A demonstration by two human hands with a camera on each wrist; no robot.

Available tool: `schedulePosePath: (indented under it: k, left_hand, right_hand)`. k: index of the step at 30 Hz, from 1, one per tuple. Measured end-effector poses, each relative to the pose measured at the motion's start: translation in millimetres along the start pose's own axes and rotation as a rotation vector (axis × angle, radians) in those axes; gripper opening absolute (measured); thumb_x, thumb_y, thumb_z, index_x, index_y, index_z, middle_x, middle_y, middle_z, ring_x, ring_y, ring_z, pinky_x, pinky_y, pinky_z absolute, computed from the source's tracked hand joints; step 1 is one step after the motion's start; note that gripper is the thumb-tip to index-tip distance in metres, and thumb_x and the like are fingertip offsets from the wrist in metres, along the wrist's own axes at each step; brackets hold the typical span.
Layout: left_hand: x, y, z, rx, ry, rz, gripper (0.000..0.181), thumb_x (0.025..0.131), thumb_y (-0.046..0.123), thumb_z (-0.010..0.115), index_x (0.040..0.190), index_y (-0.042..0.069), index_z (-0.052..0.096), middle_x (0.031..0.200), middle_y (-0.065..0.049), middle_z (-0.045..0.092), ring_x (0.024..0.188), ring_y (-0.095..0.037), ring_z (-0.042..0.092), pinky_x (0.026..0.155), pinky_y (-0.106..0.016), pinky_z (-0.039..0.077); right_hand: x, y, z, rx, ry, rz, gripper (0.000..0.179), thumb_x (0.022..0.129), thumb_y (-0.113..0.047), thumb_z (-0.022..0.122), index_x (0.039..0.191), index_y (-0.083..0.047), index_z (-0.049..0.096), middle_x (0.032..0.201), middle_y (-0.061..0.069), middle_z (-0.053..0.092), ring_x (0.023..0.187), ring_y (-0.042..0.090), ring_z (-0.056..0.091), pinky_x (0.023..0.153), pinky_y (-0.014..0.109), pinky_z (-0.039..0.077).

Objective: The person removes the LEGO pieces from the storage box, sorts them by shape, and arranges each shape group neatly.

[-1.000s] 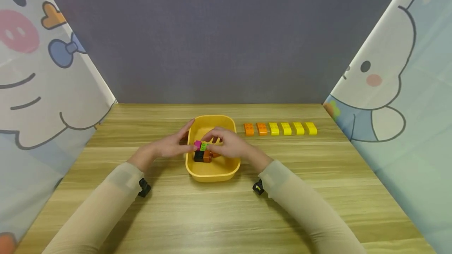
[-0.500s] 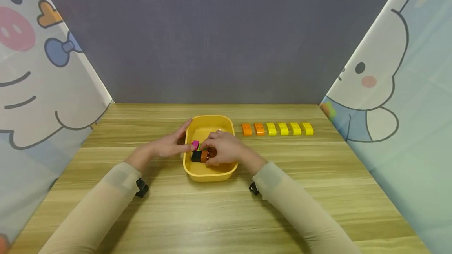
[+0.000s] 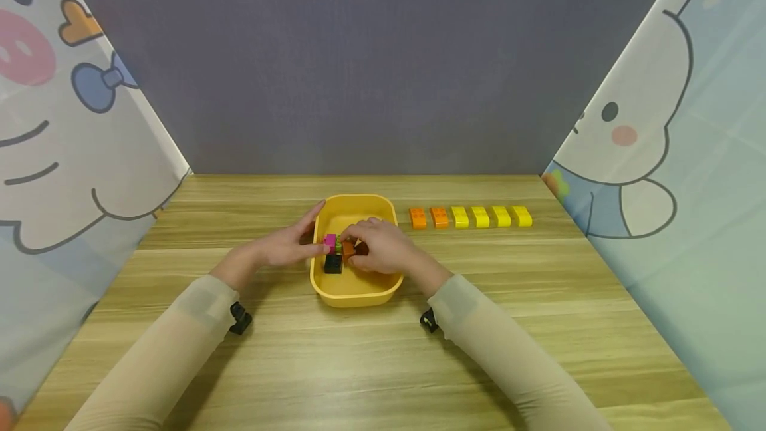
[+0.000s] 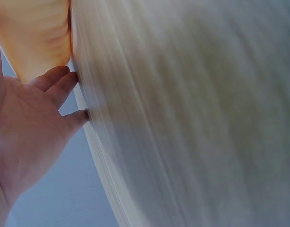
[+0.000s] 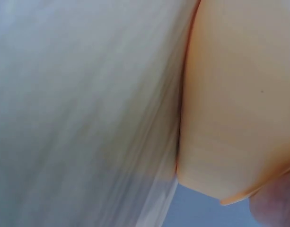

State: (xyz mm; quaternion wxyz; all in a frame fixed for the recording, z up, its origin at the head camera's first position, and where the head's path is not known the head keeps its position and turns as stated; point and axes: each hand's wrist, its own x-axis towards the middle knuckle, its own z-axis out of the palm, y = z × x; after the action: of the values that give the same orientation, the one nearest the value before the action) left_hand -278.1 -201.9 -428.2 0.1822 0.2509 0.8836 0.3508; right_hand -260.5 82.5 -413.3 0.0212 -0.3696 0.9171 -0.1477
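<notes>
A yellow plastic tub stands mid-table with a few toy building bricks inside. My left hand lies at its left side, fingers fairly straight along the outside and thumb over the rim, right at a pink brick. In the left wrist view, the left fingers rest beside the tub wall. My right hand reaches in over the right rim and pinches an orange-brown brick. A green brick is mostly hidden between it and the pink one. Just below sits a black brick.
To the right of the tub, a row of separate bricks runs along the table: two orange, starting with an orange brick, then several yellow, ending with a yellow brick. A grey panel rises behind; printed curtains flank both sides.
My right hand has closed on the orange-brown brick and moved it away from beside the black brick, towards the back of the tub. My left hand stays at the tub's left side.
</notes>
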Motion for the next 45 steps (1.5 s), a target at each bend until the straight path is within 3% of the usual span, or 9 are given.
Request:
schedulePosePath:
  k: [3,9,13,17,21,25,34,42,45]
  left_hand:
    - [0.3,0.0,-0.8,-0.005,-0.002,0.007,0.109,0.108,0.052,0.066,0.176,0.029,-0.016,0.178,-0.028,0.028,0.164,-0.051,0.029,0.133,-0.073,0.020]
    - [0.2,0.7,-1.5,-0.018,-0.008,0.015,0.110,0.108,0.050,0.066,0.176,0.028,-0.017,0.179,-0.028,0.026,0.165,-0.050,0.028,0.134,-0.071,0.020]
    - [-0.4,1.9,-0.7,-0.010,-0.006,0.007,0.109,0.108,0.052,0.066,0.175,0.034,-0.018,0.179,-0.028,0.027,0.165,-0.051,0.028,0.133,-0.072,0.020]
    - [0.8,2.4,0.8,-0.005,-0.007,0.012,0.110,0.108,0.051,0.067,0.175,0.033,-0.018,0.179,-0.027,0.027,0.165,-0.050,0.028,0.133,-0.072,0.020]
    - [3.0,2.6,1.3,-0.006,-0.005,0.011,0.111,0.107,0.051,0.068,0.176,0.029,-0.016,0.179,-0.026,0.027,0.165,-0.048,0.030,0.134,-0.069,0.022]
    - [2.8,3.7,1.5,-0.001,-0.001,-0.002,0.112,0.106,0.053,0.069,0.177,0.028,-0.015,0.180,-0.026,0.026,0.166,-0.048,0.029,0.134,-0.069,0.022]
    - [2.5,3.8,1.3,0.003,0.005,-0.005,0.111,0.106,0.052,0.068,0.177,0.026,-0.014,0.180,-0.028,0.024,0.166,-0.051,0.027,0.134,-0.071,0.019]
    - [-0.2,1.1,1.1,0.035,0.008,-0.014,0.111,0.106,0.057,0.066,0.176,0.032,-0.015,0.180,-0.029,0.023,0.165,-0.053,0.027,0.133,-0.072,0.020]
    - [-1.3,1.2,1.0,0.040,0.007,-0.017,0.110,0.106,0.058,0.066,0.176,0.033,-0.016,0.181,-0.028,0.020,0.165,-0.054,0.025,0.133,-0.073,0.019]
  right_hand:
    - [0.7,1,-1,0.054,0.012,0.002,0.042,0.102,-0.034,0.078,0.142,-0.026,0.067,0.134,-0.005,0.075,0.129,0.023,0.065,0.119,0.046,0.049]
    - [0.3,3,0,0.131,0.041,-0.007,0.042,0.103,-0.030,0.076,0.143,-0.025,0.065,0.130,-0.004,0.075,0.120,0.023,0.069,0.109,0.044,0.055]
    - [-3.9,4,-2,0.213,0.064,-0.006,0.045,0.103,-0.028,0.076,0.147,-0.028,0.068,0.126,-0.003,0.067,0.108,0.025,0.067,0.094,0.036,0.057]
    - [-8.8,6,-3,0.377,0.093,-0.001,0.050,0.101,-0.020,0.076,0.150,-0.027,0.068,0.124,0.000,0.060,0.100,0.029,0.066,0.081,0.029,0.057]
    - [-9.1,8,-4,0.475,0.131,-0.034,0.052,0.098,-0.013,0.078,0.148,-0.018,0.064,0.128,0.002,0.064,0.110,0.023,0.066,0.091,0.037,0.063]
    - [-10.2,10,-10,0.550,0.153,-0.071,0.042,0.097,-0.009,0.078,0.136,-0.013,0.063,0.130,0.005,0.066,0.119,0.020,0.065,0.104,0.048,0.060]
    - [-33.9,25,-42,0.526,0.333,-0.118,0.040,0.097,-0.006,0.080,0.137,-0.009,0.074,0.127,0.012,0.062,0.111,0.025,0.063,0.097,0.047,0.058]
    - [-70.5,57,-52,0.510,0.357,0.007,0.041,0.097,-0.003,0.081,0.137,-0.009,0.075,0.129,0.013,0.065,0.107,0.024,0.064,0.094,0.055,0.060]
    - [-81.5,68,-52,0.507,0.337,0.063,0.043,0.097,-0.004,0.082,0.139,-0.011,0.075,0.132,0.011,0.067,0.105,0.024,0.064,0.089,0.049,0.060]
